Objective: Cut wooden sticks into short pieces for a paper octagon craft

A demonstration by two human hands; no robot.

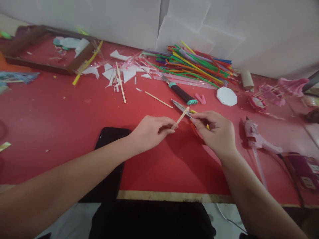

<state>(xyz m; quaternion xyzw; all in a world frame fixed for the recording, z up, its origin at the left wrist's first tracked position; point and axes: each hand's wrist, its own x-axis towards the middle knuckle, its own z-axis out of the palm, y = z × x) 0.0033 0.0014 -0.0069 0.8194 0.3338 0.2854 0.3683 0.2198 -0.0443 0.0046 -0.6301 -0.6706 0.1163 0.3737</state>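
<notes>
The left hand's (149, 131) thumb and fingertips (169, 130) are pinched together on the lower end of a thin pale wooden stick (179, 119), which slants up and to the right above the red tabletop (62, 119). The stick's upper end meets the grey blades of a pair of yellow-and-red-handled scissors (181, 107). The right hand (215, 132) has its fingers curled shut around the handles. It cannot be made out whether the blades close on the stick.

Under the left wrist lies a flat black phone (109, 159). Beyond the hands rest a black utility knife with teal ends (180, 93), a white octagonal foam piece (226, 96) and a heap of coloured plastic straws (196, 63). To the right lies a pink glue gun (256, 137), and beside it a purple box (305, 169) whose white label is too blurred to read. At far left a shallow brown cardboard tray (22, 61) holds white and pale green paper scraps (71, 43).
</notes>
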